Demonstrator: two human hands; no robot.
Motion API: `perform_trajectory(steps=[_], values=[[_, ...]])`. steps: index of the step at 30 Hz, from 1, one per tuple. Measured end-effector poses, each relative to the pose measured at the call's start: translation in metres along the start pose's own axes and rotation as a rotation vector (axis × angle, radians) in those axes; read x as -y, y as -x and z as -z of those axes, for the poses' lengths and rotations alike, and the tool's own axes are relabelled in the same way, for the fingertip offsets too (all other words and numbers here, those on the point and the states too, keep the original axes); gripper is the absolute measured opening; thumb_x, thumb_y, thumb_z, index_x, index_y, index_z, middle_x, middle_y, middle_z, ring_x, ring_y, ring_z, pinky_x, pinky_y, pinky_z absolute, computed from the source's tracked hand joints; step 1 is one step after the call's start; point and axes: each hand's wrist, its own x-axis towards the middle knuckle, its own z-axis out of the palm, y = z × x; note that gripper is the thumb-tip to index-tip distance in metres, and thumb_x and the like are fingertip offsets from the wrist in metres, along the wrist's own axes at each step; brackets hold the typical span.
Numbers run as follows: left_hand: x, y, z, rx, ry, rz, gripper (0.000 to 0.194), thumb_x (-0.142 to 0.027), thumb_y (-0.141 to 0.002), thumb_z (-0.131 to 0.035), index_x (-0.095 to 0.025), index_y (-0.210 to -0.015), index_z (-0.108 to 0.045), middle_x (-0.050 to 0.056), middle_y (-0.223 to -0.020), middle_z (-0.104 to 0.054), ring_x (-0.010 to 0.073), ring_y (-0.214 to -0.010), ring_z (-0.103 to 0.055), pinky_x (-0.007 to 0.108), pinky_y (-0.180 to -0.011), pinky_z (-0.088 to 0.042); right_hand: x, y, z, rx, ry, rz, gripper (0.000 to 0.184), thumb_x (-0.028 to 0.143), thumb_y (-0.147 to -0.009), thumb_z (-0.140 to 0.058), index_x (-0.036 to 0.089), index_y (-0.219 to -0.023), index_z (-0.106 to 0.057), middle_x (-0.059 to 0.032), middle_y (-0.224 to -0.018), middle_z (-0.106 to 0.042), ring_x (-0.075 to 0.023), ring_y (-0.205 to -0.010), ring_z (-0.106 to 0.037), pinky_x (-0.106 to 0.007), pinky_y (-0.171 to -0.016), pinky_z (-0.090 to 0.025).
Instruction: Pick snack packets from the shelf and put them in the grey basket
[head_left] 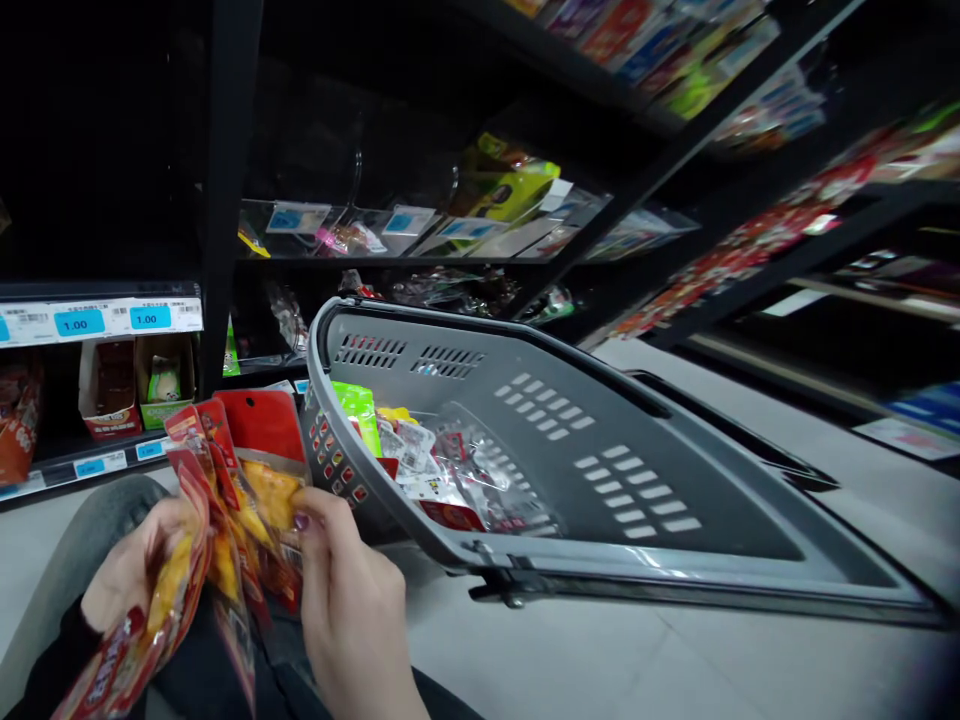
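My left hand (pixel 135 570) is wrapped round several red snack packets (pixel 176 590) with clear windows and yellow-orange food inside, fanned out above my lap. Between the thumb and fingers of my right hand (pixel 349 600) is the edge of one more red-topped snack packet (pixel 266 440), at the right side of the bunch. Just right of my hands a grey shopping basket (pixel 525 400) stands on the floor. Inside it lie a green packet (pixel 360 410) and several clear and red packets (pixel 480 470).
Dark shelves with price labels (pixel 146 318) rise in front of me. Small open cartons (pixel 109 390) sit on a low shelf at the left. A yellow-green bag (pixel 510 190) lies in a clear shelf bin. Another shelf row (pixel 750 250) runs along the right, blurred. The basket's handle (pixel 510 583) hangs at its near side.
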Motion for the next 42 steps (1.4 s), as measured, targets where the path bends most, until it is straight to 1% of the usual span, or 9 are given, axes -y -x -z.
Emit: perform_trajectory(steps=[4,7,14,20,28,31,34,38,42], values=[[-0.011,-0.016,-0.024,0.240,0.087,0.070,0.061,-0.015,-0.050,-0.083,-0.024,-0.108,-0.063,-0.003,-0.081,-0.073,0.0128,-0.064,-0.069,0.014,-0.053,-0.052,-0.006,-0.003,0.001,0.156,-0.082,-0.111,0.020,0.020,-0.087,-0.041,0.021,-0.107,-0.045,-0.0016,-0.082,-0.066,-0.0157,-0.069,-0.064,-0.021,-0.058,-0.046],[-0.015,-0.025,-0.040,0.319,0.129,0.132,0.056,-0.008,-0.055,-0.079,-0.022,-0.107,-0.064,0.001,-0.081,-0.074,0.0130,-0.061,-0.068,0.017,-0.055,-0.053,-0.010,-0.005,-0.001,0.249,-0.127,-0.180,0.031,0.024,-0.083,-0.048,0.020,-0.113,-0.041,-0.0027,-0.086,-0.067,-0.0183,-0.074,-0.064,-0.024,-0.063,-0.048],[-0.007,-0.021,-0.050,0.113,0.052,0.101,0.064,-0.007,-0.049,-0.079,-0.016,-0.109,-0.060,0.004,-0.076,-0.071,0.0198,-0.066,-0.068,0.023,-0.058,-0.053,-0.017,-0.002,-0.003,0.308,-0.247,-0.170,0.034,0.025,-0.078,-0.053,0.020,-0.109,-0.041,-0.0048,-0.094,-0.064,-0.0188,-0.083,-0.062,-0.026,-0.070,-0.049],[-0.007,-0.024,-0.048,0.079,-0.001,0.090,0.060,-0.003,-0.051,-0.078,-0.018,-0.107,-0.061,0.004,-0.078,-0.072,0.0161,-0.065,-0.067,0.022,-0.061,-0.053,-0.021,-0.002,-0.011,0.308,-0.338,-0.199,0.032,0.017,-0.083,-0.046,0.020,-0.114,-0.040,-0.0051,-0.097,-0.063,-0.0165,-0.085,-0.061,-0.025,-0.075,-0.049],[-0.006,-0.030,-0.037,0.160,0.143,0.139,0.059,-0.002,-0.048,-0.078,-0.018,-0.103,-0.063,0.003,-0.081,-0.073,0.0168,-0.072,-0.069,0.020,-0.063,-0.054,-0.024,-0.006,-0.011,0.493,-0.187,-0.220,0.034,0.021,-0.086,-0.040,0.021,-0.119,-0.040,-0.0074,-0.106,-0.061,-0.0206,-0.096,-0.059,-0.033,-0.082,-0.046],[-0.004,-0.033,-0.038,0.178,0.153,0.132,0.058,-0.002,-0.049,-0.077,-0.018,-0.103,-0.063,0.003,-0.078,-0.073,0.0156,-0.064,-0.068,0.019,-0.055,-0.053,-0.024,-0.008,-0.011,0.489,-0.167,-0.226,0.032,0.020,-0.084,-0.042,0.020,-0.117,-0.043,-0.0089,-0.111,-0.057,-0.0223,-0.105,-0.054,-0.036,-0.088,-0.043],[0.000,-0.035,-0.039,0.105,0.100,0.106,0.057,-0.006,-0.046,-0.080,-0.016,-0.100,-0.064,0.004,-0.076,-0.072,0.0172,-0.065,-0.068,0.021,-0.059,-0.053,-0.022,-0.010,-0.012,0.452,-0.100,-0.236,0.033,0.021,-0.084,-0.042,0.018,-0.117,-0.046,-0.0118,-0.117,-0.052,-0.0255,-0.113,-0.047,-0.042,-0.095,-0.038],[0.004,-0.036,-0.038,0.009,0.043,0.053,0.058,-0.009,-0.043,-0.081,-0.015,-0.098,-0.065,0.005,-0.079,-0.072,0.0200,-0.070,-0.068,0.025,-0.064,-0.054,-0.022,-0.010,-0.013,0.445,-0.150,-0.300,0.033,0.020,-0.086,-0.040,0.018,-0.119,-0.046,-0.0106,-0.112,-0.057,-0.0227,-0.105,-0.053,-0.038,-0.091,-0.042],[0.005,-0.035,-0.036,0.052,0.060,0.120,0.058,-0.010,-0.043,-0.082,-0.016,-0.098,-0.064,0.004,-0.077,-0.072,0.0200,-0.065,-0.068,0.025,-0.059,-0.053,-0.024,-0.011,-0.013,0.479,-0.193,-0.291,0.034,0.014,-0.082,-0.042,0.018,-0.115,-0.048,-0.0088,-0.106,-0.061,-0.0220,-0.099,-0.056,-0.035,-0.087,-0.044]])
